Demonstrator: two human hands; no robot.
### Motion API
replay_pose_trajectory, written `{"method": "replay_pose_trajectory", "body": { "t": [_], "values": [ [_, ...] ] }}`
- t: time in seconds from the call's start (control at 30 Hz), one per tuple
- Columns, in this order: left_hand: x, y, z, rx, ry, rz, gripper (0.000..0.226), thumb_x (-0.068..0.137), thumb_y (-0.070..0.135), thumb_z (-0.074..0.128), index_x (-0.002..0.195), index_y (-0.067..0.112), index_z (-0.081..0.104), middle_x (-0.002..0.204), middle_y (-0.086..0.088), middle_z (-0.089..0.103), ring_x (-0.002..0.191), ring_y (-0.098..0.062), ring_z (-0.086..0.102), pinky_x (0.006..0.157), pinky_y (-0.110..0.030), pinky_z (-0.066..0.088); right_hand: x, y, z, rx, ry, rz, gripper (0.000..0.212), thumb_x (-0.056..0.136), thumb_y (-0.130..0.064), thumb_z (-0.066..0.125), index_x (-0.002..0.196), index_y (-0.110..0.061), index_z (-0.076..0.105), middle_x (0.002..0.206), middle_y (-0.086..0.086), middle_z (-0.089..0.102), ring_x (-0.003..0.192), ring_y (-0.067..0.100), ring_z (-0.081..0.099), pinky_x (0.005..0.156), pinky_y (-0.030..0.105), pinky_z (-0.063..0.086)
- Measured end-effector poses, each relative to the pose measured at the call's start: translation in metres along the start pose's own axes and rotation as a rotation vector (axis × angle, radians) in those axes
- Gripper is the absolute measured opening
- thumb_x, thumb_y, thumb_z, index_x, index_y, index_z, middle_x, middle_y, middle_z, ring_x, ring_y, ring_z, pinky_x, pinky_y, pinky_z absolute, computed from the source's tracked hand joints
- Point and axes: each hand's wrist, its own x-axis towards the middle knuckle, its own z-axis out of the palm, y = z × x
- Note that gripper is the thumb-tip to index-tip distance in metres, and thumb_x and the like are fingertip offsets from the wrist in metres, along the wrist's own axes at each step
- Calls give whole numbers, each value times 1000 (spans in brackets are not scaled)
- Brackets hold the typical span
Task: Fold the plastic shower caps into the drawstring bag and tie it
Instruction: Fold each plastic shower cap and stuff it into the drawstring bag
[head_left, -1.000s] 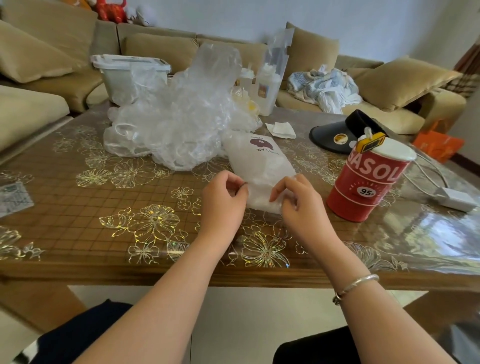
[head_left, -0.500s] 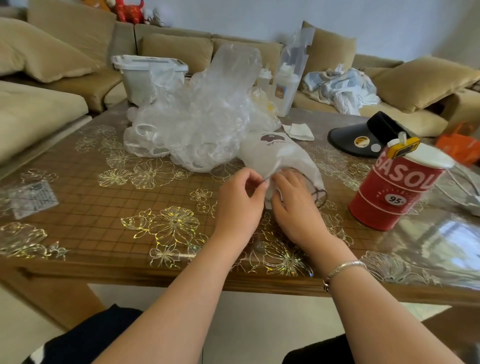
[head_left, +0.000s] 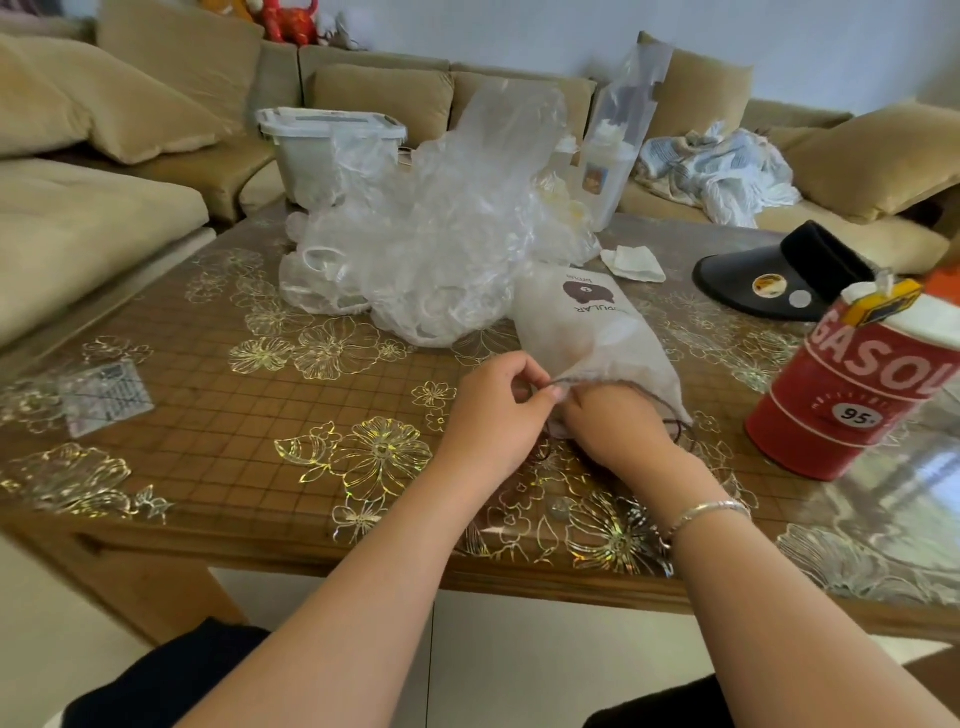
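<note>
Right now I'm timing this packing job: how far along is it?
Early to middle. Looks done: the drawstring bag lies on the table, seemingly partly filled. In hand: the left hand pinches the dark cord at the bag's mouth, while the right hand grips the mouth. Left: a big heap of shower caps is unpacked, and the cord is untied.

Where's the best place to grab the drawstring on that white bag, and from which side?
Grip the dark drawstring where it leaves the gathered mouth of the white bag, coming from the near table edge. The mouth points toward the person and the cord lies exposed there; the left hand already pinches it, the right hand holds the mouth.
</note>
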Motion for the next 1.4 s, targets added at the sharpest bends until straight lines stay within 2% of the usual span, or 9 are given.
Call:
{"method": "replay_pose_trajectory", "body": {
  "t": [0.1,0.23,0.43,0.6,0.83,0.97,1.13,1.23,1.4],
  "values": [
    [1,-1,3,22,17,-16,10,89,26,69,85,18,66,95,6,66,90,-10,62,78,-24,49,-21,2,-6,91,84,-56,24,102,-13,35,106,-12,58,108,10,67,92,22,64,78,31,52],
    [-2,0,10,-17,35,-51,8,90,23,69,85,19,64,96,6,67,93,-10,63,79,-22,51,-60,7,-13,89,89,-183,53,96,-7,40,147,-22,39,146,7,47,128,25,49,106,39,41],
    [-12,6,10,-176,0,-110,14,95,13,62,108,15,66,108,4,68,90,-6,62,61,-7,43,-77,2,-31,334,507,-102,27,92,-14,46,98,-25,70,86,-3,72,64,16,64,62,37,55],
    [-18,-5,-21,-219,-58,-125,23,93,1,58,106,20,64,108,8,68,96,-13,65,71,-17,48,-73,-29,-30,505,584,-123,22,90,-12,49,83,-19,68,67,-4,65,56,13,55,47,32,40],
    [-10,-29,-89,-232,81,-167,28,96,1,52,101,25,64,102,11,71,94,-4,66,69,-14,49,-25,-84,-10,647,517,-228,19,91,-14,53,99,-18,70,124,0,56,119,18,52,92,31,45],
    [-6,-45,-114,-229,154,-232,30,94,-2,48,102,21,66,100,11,71,95,-3,66,78,-22,51,-4,-110,-3,673,419,-200,28,92,-20,55,116,-30,64,160,7,22,141,22,34,105,34,39],
    [-4,-55,-135,-220,158,-270,33,94,-4,43,102,19,65,99,10,72,95,-4,66,83,-25,51,14,-116,2,867,360,-29,48,88,-28,52,136,-30,52,157,12,29,86,8,62,82,35,54],
    [-3,-57,-140,-212,151,-286,32,95,-5,43,104,17,65,101,7,71,94,-5,67,79,-21,51,19,-117,4,1024,346,16,68,75,-40,50,142,-24,47,141,13,52,98,20,60,93,45,53],
    [-3,-57,-141,-190,148,-269,29,96,-1,46,104,20,64,106,7,70,93,-7,67,81,-28,56,4,-117,-5,1171,503,-56,39,86,-15,47,120,-22,65,114,-2,66,78,2,61,80,30,56]
  ]
}}
